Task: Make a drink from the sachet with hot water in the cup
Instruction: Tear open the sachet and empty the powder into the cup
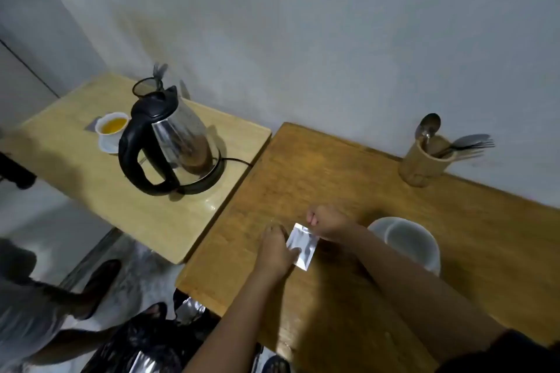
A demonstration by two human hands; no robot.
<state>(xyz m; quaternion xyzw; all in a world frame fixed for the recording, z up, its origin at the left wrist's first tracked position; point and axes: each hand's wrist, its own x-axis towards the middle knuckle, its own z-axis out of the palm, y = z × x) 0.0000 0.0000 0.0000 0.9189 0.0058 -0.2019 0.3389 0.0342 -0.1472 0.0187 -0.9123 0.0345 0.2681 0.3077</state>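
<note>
A small silver sachet [303, 247] is held just above the darker wooden table [348, 179]. My left hand [277, 247] grips its lower left side, thumb on its face. My right hand [328, 222] pinches its top right corner. An empty white cup [409, 242] stands right of my hands, partly behind my right forearm. A steel kettle [178, 136] with a black handle sits on its base on the lighter table [91, 179] to the left.
A white cup of yellow liquid [111, 127] stands beside the kettle. A bamboo holder [424, 162] with a spoon and forks is by the wall at back right. Another person's feet and a black bag lie on the floor at lower left.
</note>
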